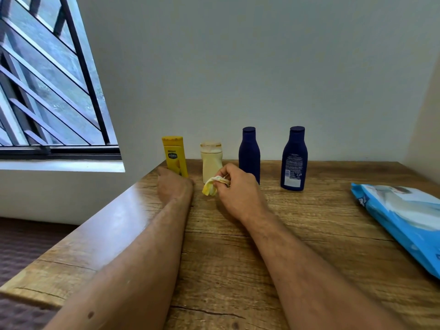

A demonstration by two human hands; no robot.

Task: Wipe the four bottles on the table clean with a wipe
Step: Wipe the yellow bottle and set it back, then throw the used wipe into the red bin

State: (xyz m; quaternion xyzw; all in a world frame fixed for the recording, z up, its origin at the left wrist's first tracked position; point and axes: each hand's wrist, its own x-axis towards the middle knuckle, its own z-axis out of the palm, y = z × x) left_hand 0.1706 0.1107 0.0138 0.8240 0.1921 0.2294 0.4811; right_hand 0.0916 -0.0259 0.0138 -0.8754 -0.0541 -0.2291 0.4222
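Four bottles stand in a row along the wall. From the left they are a yellow bottle [173,154], a cream bottle [211,160], and two dark blue bottles [249,152] [294,158]. My left hand [175,184] rests at the foot of the yellow bottle and covers its base, and its fingers are hidden. In front of the cream bottle, my right hand [238,189] pinches a crumpled, yellow-stained wipe [210,186] between thumb and fingers, just above the table.
A blue pack of wipes [402,215] lies at the right edge of the wooden table [238,270]. A white wall runs close behind the bottles. A barred window [47,91] is at the left, beyond the table's left edge.
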